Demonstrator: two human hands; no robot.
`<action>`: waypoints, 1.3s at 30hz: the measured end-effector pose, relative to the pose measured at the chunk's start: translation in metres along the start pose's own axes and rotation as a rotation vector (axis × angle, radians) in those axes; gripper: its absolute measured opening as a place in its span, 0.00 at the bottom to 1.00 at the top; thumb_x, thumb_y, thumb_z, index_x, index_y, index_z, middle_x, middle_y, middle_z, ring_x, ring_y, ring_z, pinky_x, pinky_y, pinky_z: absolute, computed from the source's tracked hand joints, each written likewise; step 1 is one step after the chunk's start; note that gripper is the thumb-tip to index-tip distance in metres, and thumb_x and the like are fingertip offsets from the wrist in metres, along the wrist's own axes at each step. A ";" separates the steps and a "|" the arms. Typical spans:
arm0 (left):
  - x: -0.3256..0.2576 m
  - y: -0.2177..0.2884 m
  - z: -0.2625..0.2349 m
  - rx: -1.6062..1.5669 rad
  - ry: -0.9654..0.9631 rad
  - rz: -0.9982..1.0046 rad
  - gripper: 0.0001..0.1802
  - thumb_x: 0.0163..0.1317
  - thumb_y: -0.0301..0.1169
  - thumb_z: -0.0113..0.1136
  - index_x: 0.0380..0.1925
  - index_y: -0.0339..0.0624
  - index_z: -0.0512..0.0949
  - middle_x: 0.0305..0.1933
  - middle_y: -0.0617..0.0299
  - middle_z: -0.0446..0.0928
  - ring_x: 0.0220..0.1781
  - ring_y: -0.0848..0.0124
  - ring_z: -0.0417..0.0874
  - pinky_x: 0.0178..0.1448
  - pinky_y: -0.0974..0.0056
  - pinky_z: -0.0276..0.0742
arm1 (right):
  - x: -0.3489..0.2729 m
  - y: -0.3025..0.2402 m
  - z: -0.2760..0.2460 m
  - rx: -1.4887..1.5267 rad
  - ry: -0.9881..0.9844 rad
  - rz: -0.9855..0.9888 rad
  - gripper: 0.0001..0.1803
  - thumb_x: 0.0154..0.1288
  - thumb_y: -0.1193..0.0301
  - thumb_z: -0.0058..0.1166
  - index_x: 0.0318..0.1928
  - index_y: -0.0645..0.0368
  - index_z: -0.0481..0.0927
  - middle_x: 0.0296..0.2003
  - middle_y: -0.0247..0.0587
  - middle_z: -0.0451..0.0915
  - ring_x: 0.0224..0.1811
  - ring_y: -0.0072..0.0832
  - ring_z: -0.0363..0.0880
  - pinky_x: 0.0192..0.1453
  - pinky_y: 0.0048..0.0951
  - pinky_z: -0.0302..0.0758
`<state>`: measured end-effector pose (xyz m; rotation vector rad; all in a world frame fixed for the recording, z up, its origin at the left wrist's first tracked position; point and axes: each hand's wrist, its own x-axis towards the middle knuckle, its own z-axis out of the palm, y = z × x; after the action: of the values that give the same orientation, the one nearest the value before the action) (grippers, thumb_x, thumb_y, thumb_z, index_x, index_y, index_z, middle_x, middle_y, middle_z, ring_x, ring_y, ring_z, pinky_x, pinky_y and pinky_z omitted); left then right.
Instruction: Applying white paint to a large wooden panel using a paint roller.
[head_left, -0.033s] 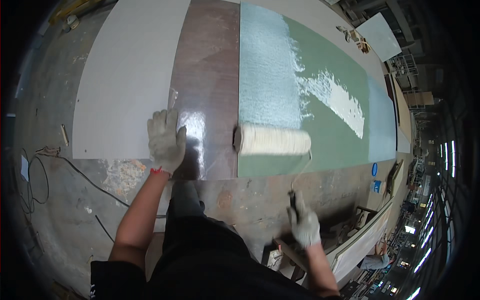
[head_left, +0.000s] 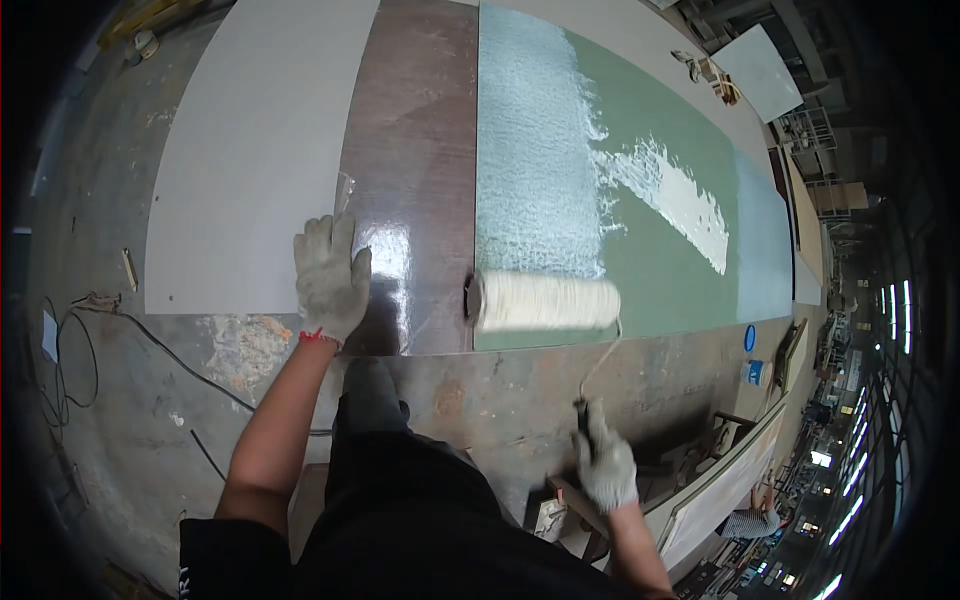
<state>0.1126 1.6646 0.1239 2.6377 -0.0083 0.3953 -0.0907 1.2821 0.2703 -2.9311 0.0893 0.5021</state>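
Grey board [head_left: 250,160] beside left hand [head_left: 328,275]

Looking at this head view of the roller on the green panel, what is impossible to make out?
- Roller handle: hidden inside the right hand.
- Paint roller sleeve: motion-blurred, texture unreadable.
- Brown panel under the left hand: palm covers it.
- Blue item by the green panel: too small to identify.

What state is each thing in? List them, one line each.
Roller: lying on the green panel's near edge, handle held.
Green panel: flat, left strip coated, white patch further right.
Brown panel: flat, glossy.
Grey panel: flat, bare.
Left hand: gloved, pressed flat.
Right hand: gloved, gripping the handle.
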 end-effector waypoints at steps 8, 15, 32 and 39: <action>-0.012 0.003 0.000 0.059 -0.040 -0.017 0.30 0.65 0.35 0.62 0.65 0.40 0.70 0.61 0.48 0.73 0.68 0.50 0.68 0.73 0.46 0.61 | 0.071 -0.009 -0.004 0.119 0.095 -0.106 0.32 0.72 0.70 0.58 0.74 0.60 0.66 0.47 0.64 0.83 0.46 0.58 0.84 0.45 0.50 0.81; -0.008 0.004 0.009 0.041 -0.004 0.003 0.27 0.67 0.38 0.60 0.64 0.41 0.73 0.61 0.49 0.74 0.66 0.53 0.70 0.72 0.47 0.63 | 0.150 -0.027 0.000 0.100 0.238 -0.054 0.29 0.75 0.64 0.54 0.73 0.57 0.67 0.47 0.65 0.82 0.49 0.64 0.81 0.51 0.54 0.79; -0.015 -0.007 0.008 0.079 -0.016 -0.007 0.26 0.70 0.39 0.56 0.66 0.42 0.72 0.62 0.50 0.74 0.67 0.52 0.70 0.73 0.45 0.61 | 0.016 -0.015 0.016 0.303 0.164 -0.122 0.32 0.71 0.68 0.59 0.73 0.58 0.68 0.52 0.62 0.82 0.51 0.56 0.83 0.51 0.50 0.81; -0.006 -0.001 0.009 -0.005 -0.057 -0.002 0.27 0.70 0.39 0.55 0.67 0.43 0.72 0.61 0.50 0.74 0.67 0.53 0.69 0.74 0.46 0.60 | 0.124 -0.030 0.001 0.106 0.189 -0.033 0.31 0.73 0.65 0.56 0.74 0.55 0.66 0.51 0.65 0.81 0.52 0.59 0.81 0.52 0.52 0.79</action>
<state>0.1098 1.6614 0.1145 2.6431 -0.0253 0.3191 0.0281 1.3076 0.2326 -2.8626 0.0880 0.2075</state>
